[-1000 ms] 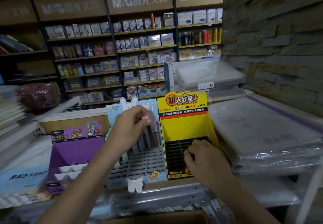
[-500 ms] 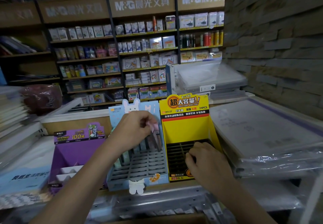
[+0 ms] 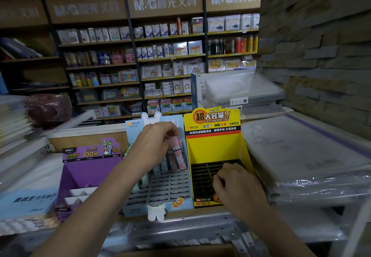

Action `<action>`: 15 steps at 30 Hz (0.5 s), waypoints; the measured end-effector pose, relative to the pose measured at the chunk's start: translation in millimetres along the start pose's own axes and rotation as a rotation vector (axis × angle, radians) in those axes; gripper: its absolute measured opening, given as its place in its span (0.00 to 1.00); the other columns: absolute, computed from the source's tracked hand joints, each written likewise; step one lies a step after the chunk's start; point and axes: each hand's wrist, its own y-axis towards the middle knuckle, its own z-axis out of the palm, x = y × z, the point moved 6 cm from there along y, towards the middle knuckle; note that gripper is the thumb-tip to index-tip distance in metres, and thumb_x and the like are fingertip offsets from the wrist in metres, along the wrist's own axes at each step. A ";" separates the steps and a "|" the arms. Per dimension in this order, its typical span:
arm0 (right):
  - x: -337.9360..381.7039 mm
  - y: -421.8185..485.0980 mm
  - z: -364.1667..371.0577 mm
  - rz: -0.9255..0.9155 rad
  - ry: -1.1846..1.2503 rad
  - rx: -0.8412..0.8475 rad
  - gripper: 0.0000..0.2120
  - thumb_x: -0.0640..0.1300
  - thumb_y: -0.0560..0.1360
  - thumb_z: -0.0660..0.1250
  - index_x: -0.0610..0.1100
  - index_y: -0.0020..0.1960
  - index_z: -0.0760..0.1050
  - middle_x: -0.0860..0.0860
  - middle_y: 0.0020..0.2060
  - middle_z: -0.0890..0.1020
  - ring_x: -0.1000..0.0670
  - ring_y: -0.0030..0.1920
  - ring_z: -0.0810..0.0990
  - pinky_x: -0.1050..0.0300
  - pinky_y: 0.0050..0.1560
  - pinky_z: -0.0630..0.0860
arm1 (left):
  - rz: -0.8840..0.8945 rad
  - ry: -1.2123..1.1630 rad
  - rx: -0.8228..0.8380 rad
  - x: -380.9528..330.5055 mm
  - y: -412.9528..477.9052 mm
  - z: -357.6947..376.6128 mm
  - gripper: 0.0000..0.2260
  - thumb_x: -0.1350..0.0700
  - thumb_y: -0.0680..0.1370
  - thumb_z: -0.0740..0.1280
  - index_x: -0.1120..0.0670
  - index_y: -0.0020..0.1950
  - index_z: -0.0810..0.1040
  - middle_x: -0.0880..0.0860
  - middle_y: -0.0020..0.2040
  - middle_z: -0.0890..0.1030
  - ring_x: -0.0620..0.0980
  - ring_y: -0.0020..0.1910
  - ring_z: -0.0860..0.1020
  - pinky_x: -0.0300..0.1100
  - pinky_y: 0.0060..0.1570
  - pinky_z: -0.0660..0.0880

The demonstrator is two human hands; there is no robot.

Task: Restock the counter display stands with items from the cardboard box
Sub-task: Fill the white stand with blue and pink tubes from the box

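Three counter display stands stand side by side: a purple one [image 3: 88, 168], a light blue one with a grey slotted tray [image 3: 170, 184] and a yellow one with a black slotted tray [image 3: 214, 148]. My left hand [image 3: 154, 146] is over the back of the blue stand and pinches a slim pink lead case [image 3: 178, 154] by its top, its lower end at the tray's back row among other cases. My right hand [image 3: 236, 188] rests curled on the front of the yellow stand's black tray, with nothing visible in it. A cardboard box edge [image 3: 180, 251] shows at the bottom.
Plastic-wrapped stacks of paper [image 3: 301, 152] lie to the right of the stands. Clear file cases [image 3: 241, 90] are piled behind them. Stacked books [image 3: 12, 120] and a blue pack [image 3: 26, 202] sit at the left. Stocked shelves [image 3: 160, 60] fill the back wall, and a stone wall [image 3: 321, 46] stands at the right.
My left hand has lowered the pink case from above the blue stand down into its back row. My right hand has stayed on the yellow stand.
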 end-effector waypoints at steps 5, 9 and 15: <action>0.4 -0.1 0.5 -0.002 -0.002 -0.004 0.16 0.52 0.81 0.56 0.48 0.45 0.80 0.57 0.40 0.74 0.58 0.43 0.71 0.63 0.42 0.75 | -0.010 -0.001 0.030 2.8 1.0 -2.2 0.14 0.70 0.77 0.66 0.52 0.52 0.83 0.48 0.49 0.84 0.45 0.49 0.81 0.44 0.53 0.79; 0.5 0.4 1.2 0.006 -0.010 -0.010 0.15 0.51 0.81 0.57 0.48 0.43 0.78 0.58 0.38 0.71 0.58 0.41 0.69 0.65 0.39 0.67 | -0.027 -0.042 0.070 3.3 1.4 -0.6 0.14 0.68 0.77 0.67 0.50 0.50 0.83 0.44 0.44 0.81 0.35 0.44 0.78 0.28 0.41 0.73; 1.7 -0.2 -0.3 0.008 -0.002 -0.004 0.15 0.50 0.81 0.58 0.46 0.42 0.78 0.57 0.37 0.70 0.58 0.41 0.69 0.64 0.39 0.65 | -0.069 -0.128 -0.013 2.0 0.0 11.7 0.08 0.64 0.76 0.72 0.52 0.48 0.84 0.43 0.41 0.81 0.32 0.39 0.78 0.23 0.41 0.71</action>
